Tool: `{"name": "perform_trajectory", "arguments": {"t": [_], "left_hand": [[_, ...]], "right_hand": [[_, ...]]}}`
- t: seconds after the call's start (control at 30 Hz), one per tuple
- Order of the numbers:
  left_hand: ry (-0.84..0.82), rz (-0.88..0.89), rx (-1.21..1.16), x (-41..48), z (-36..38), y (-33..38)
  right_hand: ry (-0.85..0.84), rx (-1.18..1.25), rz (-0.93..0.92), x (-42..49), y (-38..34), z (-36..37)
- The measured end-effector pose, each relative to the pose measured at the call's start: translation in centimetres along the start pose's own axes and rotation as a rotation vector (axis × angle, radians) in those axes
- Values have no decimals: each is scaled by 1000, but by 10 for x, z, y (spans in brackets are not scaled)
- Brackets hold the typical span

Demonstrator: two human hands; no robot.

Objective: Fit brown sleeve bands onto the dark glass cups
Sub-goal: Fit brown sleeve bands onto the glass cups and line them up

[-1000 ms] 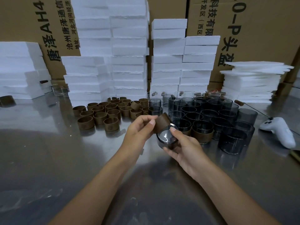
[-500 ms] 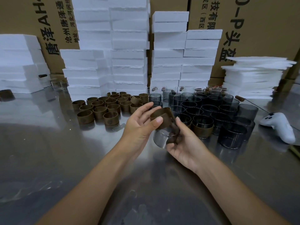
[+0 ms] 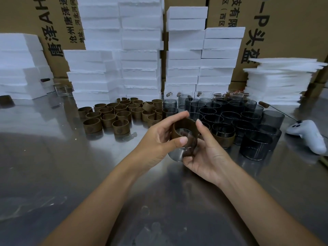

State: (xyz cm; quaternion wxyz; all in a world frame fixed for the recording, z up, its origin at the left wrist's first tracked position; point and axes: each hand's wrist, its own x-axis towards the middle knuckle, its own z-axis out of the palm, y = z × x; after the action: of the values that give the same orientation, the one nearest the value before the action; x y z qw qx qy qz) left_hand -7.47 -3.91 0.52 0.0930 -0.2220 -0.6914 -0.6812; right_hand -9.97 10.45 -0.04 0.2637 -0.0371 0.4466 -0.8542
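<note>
Both forearms come in from the bottom and meet mid-frame, palms kinda facing each other. Left grip (image 3: 159,137) pinches the brown band (image 3: 192,126), thumb on the near side and index finger arched over the top. Right grip (image 3: 207,153) cradles the glass cup (image 3: 175,155) from underneath, index finger sticking up.

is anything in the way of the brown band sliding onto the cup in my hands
Nothing visible blocks it. The brown band already rings one end of the dark cup; the left hand pinches the band, the right hand holds the cup by its bare glass.
</note>
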Motion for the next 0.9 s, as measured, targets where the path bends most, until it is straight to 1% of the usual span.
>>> {"name": "perform_trajectory", "arguments": {"t": [0.2, 0.3, 0.4, 0.47, 0.57, 0.7, 0.9], "left_hand": [[61, 9, -23, 2, 6, -4], [115, -26, -78, 3, 7, -3], [165, -92, -82, 3, 8, -3], [149, -171, -77, 3, 8, -3], [70, -249, -84, 3, 10, -6], [60, -196, -107, 3, 10, -6], [139, -133, -89, 3, 10, -8]], "right_hand": [[17, 37, -70, -2, -2, 4], [3, 56, -129, -2, -4, 5], [-23, 60, -185, -3, -5, 7], [-30, 74, -221, -3, -4, 8], [-40, 91, -269, -3, -4, 9], [-70, 72, -299, -5, -5, 10], [-49, 42, -313, -6, -5, 10]]}}
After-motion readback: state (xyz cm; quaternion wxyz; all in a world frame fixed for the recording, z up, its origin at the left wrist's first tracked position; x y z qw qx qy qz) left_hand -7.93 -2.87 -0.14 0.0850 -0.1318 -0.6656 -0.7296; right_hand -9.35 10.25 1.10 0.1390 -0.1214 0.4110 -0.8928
